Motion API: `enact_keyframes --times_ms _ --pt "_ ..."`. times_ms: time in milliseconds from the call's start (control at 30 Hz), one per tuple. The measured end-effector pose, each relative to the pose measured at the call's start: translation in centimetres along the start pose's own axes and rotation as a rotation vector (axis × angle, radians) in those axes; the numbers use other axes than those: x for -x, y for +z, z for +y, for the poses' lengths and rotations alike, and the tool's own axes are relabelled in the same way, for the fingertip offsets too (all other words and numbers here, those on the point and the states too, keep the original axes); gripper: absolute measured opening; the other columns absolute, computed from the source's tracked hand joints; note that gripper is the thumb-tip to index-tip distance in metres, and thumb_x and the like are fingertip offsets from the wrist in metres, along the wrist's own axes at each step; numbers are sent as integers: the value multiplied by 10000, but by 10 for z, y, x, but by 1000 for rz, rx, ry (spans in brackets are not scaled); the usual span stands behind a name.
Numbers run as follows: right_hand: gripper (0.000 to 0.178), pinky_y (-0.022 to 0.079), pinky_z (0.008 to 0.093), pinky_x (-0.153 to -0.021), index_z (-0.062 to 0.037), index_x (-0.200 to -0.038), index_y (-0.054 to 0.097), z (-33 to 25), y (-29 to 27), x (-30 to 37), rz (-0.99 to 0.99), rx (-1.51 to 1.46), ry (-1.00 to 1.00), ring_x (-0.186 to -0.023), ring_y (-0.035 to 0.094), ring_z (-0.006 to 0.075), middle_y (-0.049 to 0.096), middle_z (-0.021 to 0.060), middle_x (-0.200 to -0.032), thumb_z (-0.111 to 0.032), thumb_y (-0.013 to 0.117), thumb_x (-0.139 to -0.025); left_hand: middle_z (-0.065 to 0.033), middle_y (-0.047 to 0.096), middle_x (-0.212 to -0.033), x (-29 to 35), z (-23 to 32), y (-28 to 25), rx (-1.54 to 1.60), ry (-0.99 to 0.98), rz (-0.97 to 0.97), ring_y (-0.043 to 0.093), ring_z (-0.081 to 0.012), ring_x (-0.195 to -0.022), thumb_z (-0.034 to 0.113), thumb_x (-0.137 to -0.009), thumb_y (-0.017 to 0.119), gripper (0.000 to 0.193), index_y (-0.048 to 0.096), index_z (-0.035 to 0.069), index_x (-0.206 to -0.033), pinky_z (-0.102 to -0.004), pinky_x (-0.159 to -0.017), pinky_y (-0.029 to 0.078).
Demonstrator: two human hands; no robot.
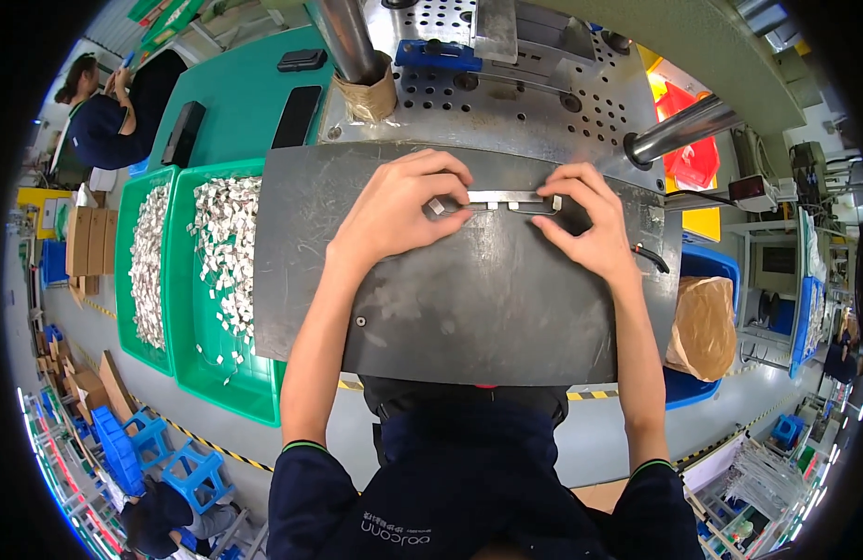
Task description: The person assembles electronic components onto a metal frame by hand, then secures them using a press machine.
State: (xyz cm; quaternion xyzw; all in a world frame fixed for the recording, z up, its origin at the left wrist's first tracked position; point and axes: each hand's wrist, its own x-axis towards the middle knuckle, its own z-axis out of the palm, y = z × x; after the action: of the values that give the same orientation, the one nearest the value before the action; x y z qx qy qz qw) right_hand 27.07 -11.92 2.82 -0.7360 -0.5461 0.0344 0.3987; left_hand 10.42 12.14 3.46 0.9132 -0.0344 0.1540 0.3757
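Note:
Over the middle of the dark metal plate (487,299), both my hands are closed in a pinch at a narrow, shiny metal strip (504,197). My left hand (394,205) grips at the strip's left end, on a short wire piece with a small white connector (438,206) showing inside the curl of the fingers. At the right end my right hand (590,219) pinches a similar piece, its white connector (556,202) beside the fingers. Two more small white blocks sit against the strip's lower edge between my hands. The fingertips partly cover the strip's ends.
Left of the plate stand two green bins (249,385) with many small white wired connectors. A phone (297,117) and a black case (183,133) lie on the green table. Press posts (679,131) rise behind; a blue bin (697,392) with brown paper is at right.

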Motion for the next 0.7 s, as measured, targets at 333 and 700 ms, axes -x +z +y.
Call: enact_keyframes --times_ms 333,700 --pt "326 468 393 -977 -66 -1166 739 -4 26 -6 24 9 -10 -1052 667 279 742 88 -1078 -55 806 -847 -58 739 -1027 -8 -4 46 -47 136 176 697 -265 -951 62 -804 804 194 779 29 -993 -383 -820 591" --pt "513 461 488 -1091 -34 -1357 635 57 -13 -123 585 444 43 -1257 608 337 661 147 -1382 -254 755 -909 -59 701 -1021 -16 -16 52 -40 223 231 673 -281 -978 119 -802 799 184 758 52 -969 -406 -894 560"
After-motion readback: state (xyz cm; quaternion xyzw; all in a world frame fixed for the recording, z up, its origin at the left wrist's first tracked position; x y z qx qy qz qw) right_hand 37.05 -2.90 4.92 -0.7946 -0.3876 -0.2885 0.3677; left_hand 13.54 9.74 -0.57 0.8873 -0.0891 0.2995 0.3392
